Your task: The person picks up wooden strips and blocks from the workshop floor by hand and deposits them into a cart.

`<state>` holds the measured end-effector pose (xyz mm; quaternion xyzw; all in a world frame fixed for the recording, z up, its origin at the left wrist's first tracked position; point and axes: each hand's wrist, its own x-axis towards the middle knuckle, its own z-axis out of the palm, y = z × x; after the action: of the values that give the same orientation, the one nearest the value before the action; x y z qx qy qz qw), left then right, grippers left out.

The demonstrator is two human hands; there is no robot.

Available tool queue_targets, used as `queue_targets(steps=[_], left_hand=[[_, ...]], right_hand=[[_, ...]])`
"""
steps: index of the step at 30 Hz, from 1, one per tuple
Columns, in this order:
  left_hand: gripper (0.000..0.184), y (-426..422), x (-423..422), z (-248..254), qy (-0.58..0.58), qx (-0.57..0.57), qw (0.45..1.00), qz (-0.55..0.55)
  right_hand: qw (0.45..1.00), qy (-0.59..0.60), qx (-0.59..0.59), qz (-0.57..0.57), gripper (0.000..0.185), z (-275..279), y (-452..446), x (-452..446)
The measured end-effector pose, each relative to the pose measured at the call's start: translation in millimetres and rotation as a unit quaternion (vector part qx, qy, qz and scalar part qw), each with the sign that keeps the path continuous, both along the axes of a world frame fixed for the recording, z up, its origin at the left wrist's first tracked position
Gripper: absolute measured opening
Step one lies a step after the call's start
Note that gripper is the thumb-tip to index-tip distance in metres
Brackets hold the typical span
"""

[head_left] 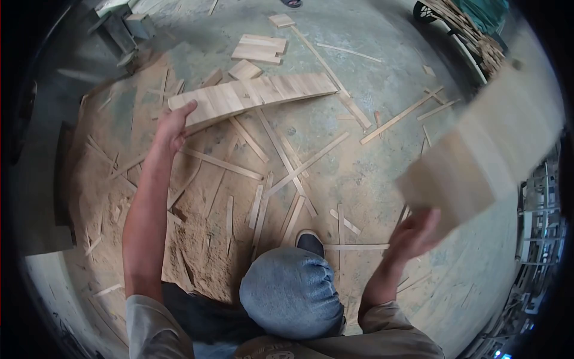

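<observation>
My left hand [172,127] is closed on the near-left end of a long, pale wooden board [257,94] made of joined strips, thumb on its top face. The board reaches away to the right above the littered floor. At the right, my right hand [412,234] grips the lower end of a second wooden board [472,152], wide and also made of strips. This one is tilted up toward the upper right and blurred by motion. My right fingers are partly hidden behind it.
Thin wood offcuts [308,164] and sawdust [203,257] litter the floor. Short board pieces [258,48] lie farther off. A grey machine [113,33] stands upper left, a cart loaded with wood strips [472,30] upper right, metal racks [538,221] at right. My raised knee [290,293] is below.
</observation>
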<state>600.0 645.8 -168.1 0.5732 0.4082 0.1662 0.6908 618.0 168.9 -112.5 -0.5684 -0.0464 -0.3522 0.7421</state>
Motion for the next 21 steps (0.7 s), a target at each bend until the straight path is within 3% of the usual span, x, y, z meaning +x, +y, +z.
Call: queue_targets(steps=[2,3,4,6,7,8,10,13,15,17,19,20,21], left_hand=[[0.042,2.1,2.3,-4.2,0.009,-0.015,1.000,-0.002],[0.043,2.3,4.6,-2.9,0.003,-0.013,1.000,-0.005],[0.045,2.6,5.8,-2.2,-0.005,-0.009,1.000,-0.009],[0.046,-18.2,2.3,6.5,-0.014,-0.008,1.000,-0.015],[0.041,-41.8,3.1,11.5,0.099,0.307,0.942,-0.087],[0.037,-51.9,-0.3,18.4,0.206,0.584,0.773,-0.138],[0.038,-38.2,-16.9,11.5,0.207,0.569,0.787,-0.118],[0.041,-26.9,2.6,12.0,0.148,0.554,0.813,-0.104],[0.041,0.6,-1.0,11.9,0.141,0.450,0.877,-0.093],[0.041,13.1,-6.5,6.4,0.147,0.395,0.902,-0.096],[0.044,9.4,-5.9,2.1,0.038,0.168,0.984,-0.034],[0.046,7.9,-3.4,1.4,-0.020,0.050,0.999,0.005],[0.046,5.2,-0.9,-12.2,-0.019,0.050,0.999,0.004]], right_hand=[[0.980,0.034,-0.161,0.113,0.051,-105.5,-25.1,-23.2],[0.914,0.135,-0.382,-0.012,0.045,-94.9,7.7,-45.9],[0.874,0.217,-0.400,0.170,0.043,-85.1,18.4,-54.5],[0.814,0.256,-0.428,0.297,0.037,-117.8,26.4,-61.3],[0.816,0.253,-0.427,0.295,0.037,-121.4,24.4,-63.3],[0.823,0.288,-0.380,0.308,0.038,-110.5,29.1,-60.6],[0.814,0.373,-0.285,0.344,0.041,-96.1,33.8,-66.1],[0.821,0.389,-0.236,0.345,0.039,-102.7,21.8,-72.4],[0.823,0.393,-0.212,0.351,0.039,-105.5,12.5,-70.0],[0.813,0.438,-0.072,0.376,0.044,-108.1,-9.5,-72.9],[0.802,0.467,0.001,0.373,0.047,-106.0,-30.8,-84.3],[0.809,0.465,0.029,0.357,0.049,-103.3,-37.2,-85.0],[0.816,0.462,0.059,0.343,0.051,-100.7,-40.4,-85.0]])
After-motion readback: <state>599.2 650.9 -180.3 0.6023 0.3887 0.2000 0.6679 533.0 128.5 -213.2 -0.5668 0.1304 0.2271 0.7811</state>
